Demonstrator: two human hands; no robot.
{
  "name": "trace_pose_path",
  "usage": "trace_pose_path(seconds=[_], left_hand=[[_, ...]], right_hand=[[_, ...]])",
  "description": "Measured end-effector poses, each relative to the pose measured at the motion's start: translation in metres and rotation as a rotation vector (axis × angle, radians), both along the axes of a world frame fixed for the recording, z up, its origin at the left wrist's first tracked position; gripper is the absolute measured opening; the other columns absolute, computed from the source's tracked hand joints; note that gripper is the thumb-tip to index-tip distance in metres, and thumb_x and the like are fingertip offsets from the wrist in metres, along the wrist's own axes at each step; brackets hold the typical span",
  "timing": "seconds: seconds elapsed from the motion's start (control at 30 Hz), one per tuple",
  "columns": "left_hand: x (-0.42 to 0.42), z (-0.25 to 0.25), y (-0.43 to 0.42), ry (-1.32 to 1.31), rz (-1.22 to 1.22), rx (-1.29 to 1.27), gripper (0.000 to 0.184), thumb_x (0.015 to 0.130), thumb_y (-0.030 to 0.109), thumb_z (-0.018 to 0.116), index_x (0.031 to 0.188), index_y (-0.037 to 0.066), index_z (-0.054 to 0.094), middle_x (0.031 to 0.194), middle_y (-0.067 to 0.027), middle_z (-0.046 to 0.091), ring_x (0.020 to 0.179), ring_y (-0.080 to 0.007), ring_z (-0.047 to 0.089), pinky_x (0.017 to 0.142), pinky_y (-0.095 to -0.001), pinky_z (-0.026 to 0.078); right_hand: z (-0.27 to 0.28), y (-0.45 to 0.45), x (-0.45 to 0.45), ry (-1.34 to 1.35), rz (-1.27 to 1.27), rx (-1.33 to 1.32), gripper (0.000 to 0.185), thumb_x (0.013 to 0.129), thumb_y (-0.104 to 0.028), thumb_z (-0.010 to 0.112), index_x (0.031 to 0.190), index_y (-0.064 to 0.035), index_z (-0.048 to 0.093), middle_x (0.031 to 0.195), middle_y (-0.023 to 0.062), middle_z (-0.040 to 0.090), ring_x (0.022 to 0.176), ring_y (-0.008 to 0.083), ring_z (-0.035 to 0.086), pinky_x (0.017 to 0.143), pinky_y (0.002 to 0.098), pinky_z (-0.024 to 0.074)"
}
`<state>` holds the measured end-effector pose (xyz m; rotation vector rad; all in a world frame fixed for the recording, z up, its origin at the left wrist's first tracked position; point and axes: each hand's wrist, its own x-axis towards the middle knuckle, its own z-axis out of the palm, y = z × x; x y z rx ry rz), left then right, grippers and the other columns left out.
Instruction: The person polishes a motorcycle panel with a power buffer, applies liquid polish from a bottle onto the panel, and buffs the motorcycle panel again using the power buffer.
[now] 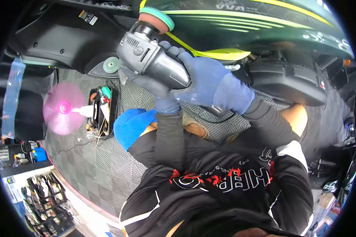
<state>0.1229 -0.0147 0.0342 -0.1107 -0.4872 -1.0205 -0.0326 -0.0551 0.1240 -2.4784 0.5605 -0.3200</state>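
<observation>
A black and grey polisher [162, 65] is held in both my gloved hands. My left hand [150, 85] supports it from below near its head, fingers curled against the housing. My right hand [205, 75] wraps round the rear of the body. The polisher's round pad [156, 19], green and reddish, is up against or just in front of a glossy dark green scooter panel [233, 21] with yellow-green stripes; whether they touch I cannot tell. A blue cloth [134, 124] lies over my left knee.
A green disc [111, 65] sits by the black scooter part [63, 35]. Left stand a pink fan [65, 108], its blades blurred, and a black caddy [114, 106] with bottles and tools. A black engine cover [288, 81] is on the right. Grey tiled floor [95, 162] lies below.
</observation>
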Motion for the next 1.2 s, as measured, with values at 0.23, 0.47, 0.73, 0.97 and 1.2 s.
trace_pose_path(seconds=[0.23,0.47,0.73,0.97,1.2], left_hand=[[-0.072,-0.013,0.016,0.095,0.162,0.254,0.094,0.089,0.085,0.039,0.143,0.008,0.045,0.12,-0.0211,0.062,0.098,-0.0319,0.066,0.084,-0.0466,0.059],[-0.132,0.022,0.012,-0.076,0.521,0.417,0.088,0.098,0.077,0.028,0.154,0.009,0.034,0.139,-0.023,0.053,0.117,-0.0337,0.064,0.097,-0.0497,0.058],[-0.143,0.002,-0.002,-0.144,0.729,0.374,0.111,0.088,0.089,0.029,0.156,0.001,0.023,0.143,-0.0266,0.048,0.125,-0.0365,0.057,0.103,-0.051,0.054],[-0.141,-0.01,-0.005,0.029,0.564,0.296,0.107,0.082,0.092,0.041,0.144,0.004,0.044,0.124,-0.0161,0.061,0.109,-0.0301,0.061,0.1,-0.05,0.05],[-0.179,0.02,-0.006,-0.212,0.423,0.079,0.104,0.09,0.081,0.043,0.157,0.004,0.021,0.14,-0.0261,0.051,0.13,-0.0379,0.054,0.105,-0.0553,0.052]], right_hand=[[-0.02,0.0,-0.065,-0.143,0.088,0.081,0.099,0.073,-0.033,0.082,0.153,0.0025,0.035,0.115,0.0279,0.067,0.103,0.04,0.068,0.092,0.0426,0.0531],[-0.004,-0.011,-0.115,-0.164,0.133,0.074,0.101,0.067,-0.028,0.085,0.15,0.0049,0.038,0.105,0.0288,0.069,0.097,0.0423,0.069,0.086,0.043,0.0529],[0.008,-0.026,-0.116,-0.051,0.176,0.121,0.097,0.072,-0.035,0.083,0.153,-0.0031,0.038,0.106,0.0279,0.068,0.096,0.0436,0.068,0.084,0.0463,0.0552],[0.012,-0.033,-0.109,-0.048,0.246,0.058,0.094,0.074,-0.035,0.082,0.153,-0.0094,0.039,0.108,0.025,0.069,0.098,0.0415,0.069,0.084,0.0466,0.056],[0.016,-0.062,-0.163,-0.087,0.337,0.136,0.107,0.064,-0.034,0.088,0.151,0.0025,0.038,0.115,0.0252,0.07,0.099,0.0429,0.07,0.083,0.0413,0.0557]])
